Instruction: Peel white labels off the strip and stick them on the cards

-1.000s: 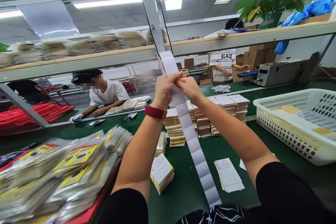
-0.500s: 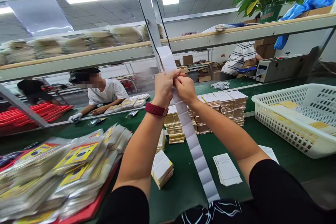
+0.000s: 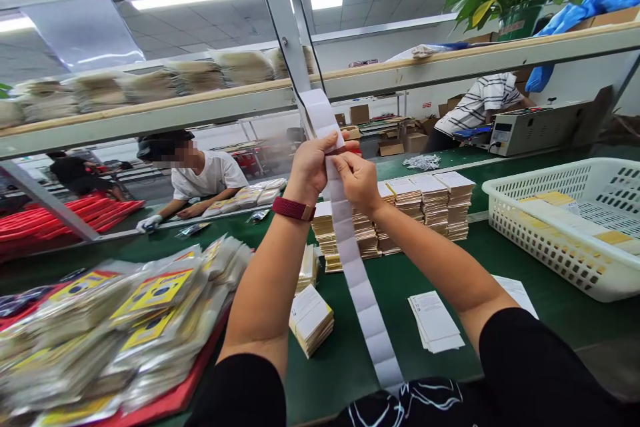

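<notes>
My left hand (image 3: 313, 163), a dark red band at its wrist, is closed on the upper piece of a white label strip (image 3: 320, 110), thumb on top and fingertips behind. That piece points up and away toward the metal post. My right hand (image 3: 359, 180) pinches the top end of the lower strip (image 3: 357, 267), which hangs down to my black shirt. Between the two pieces a narrow gap shows at my fingers. Behind the strip stand stacks of cards (image 3: 430, 207). A smaller banded card stack (image 3: 311, 320) lies left of the strip, and loose white cards (image 3: 436, 321) lie right.
Bagged packs with yellow labels (image 3: 150, 300) are heaped on the left. A white plastic basket (image 3: 543, 243) sits at the right on the green table (image 3: 345, 373). A shelf (image 3: 200, 99) and metal post (image 3: 286, 27) stand ahead. Co-workers are beyond.
The strip, continuous before, now shows a gap at my hands. My right hand has moved slightly down and right, and my left fingers have spread behind the upper piece. The lower strip has swung left.
</notes>
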Available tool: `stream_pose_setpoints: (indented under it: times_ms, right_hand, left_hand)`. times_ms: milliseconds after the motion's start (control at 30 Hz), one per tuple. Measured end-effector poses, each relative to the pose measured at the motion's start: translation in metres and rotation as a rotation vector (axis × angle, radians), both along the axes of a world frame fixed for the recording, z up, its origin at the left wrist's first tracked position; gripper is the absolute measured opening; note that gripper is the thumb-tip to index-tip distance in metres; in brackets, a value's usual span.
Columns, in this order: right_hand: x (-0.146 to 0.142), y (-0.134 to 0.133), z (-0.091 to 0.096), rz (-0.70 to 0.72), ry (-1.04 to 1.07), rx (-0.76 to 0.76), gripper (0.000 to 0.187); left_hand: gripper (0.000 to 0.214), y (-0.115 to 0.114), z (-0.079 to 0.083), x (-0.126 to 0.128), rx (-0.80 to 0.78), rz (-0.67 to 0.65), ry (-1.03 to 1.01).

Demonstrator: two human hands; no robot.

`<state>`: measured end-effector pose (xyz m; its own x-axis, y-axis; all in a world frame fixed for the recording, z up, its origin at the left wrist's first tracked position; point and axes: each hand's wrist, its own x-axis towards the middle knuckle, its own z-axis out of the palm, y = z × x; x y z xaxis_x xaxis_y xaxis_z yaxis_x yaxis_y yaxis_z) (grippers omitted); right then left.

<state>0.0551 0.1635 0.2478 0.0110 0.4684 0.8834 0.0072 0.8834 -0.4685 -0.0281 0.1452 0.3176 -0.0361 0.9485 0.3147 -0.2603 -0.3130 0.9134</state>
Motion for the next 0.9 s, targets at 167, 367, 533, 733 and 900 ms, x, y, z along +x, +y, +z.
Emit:
stream_pose_setpoints:
  times_ms: [167,367,533,733,900]
  right_hand:
    - [0.009,-0.036,-0.028,0.178,-0.096,-0.111,0.038]
    - [0.035,-0.059,-0.052,0.293,-0.108,-0.291,0.039]
    - [0.067,-0.065,-0.075,0.271,-0.048,-0.432,0.036]
    - [0.099,-0.090,-0.156,0.303,-0.007,-0.651,0.031]
    - [0.133,-0.138,-0.228,0.067,-0.062,-0.542,0.035]
  left_hand:
    - [0.040,-0.006,0.003,-0.013,-0.016,-0.082,0.045]
    - [0.056,-0.020,-0.025,-0.019,-0.056,-0.033,0.095]
    - [0.049,-0.066,-0.122,0.006,-0.066,-0.005,0.205]
    - [0.035,-0.113,-0.235,0.055,-0.189,-0.021,0.108]
    - [0.034,-0.131,-0.281,0.072,-0.361,0.008,0.047]
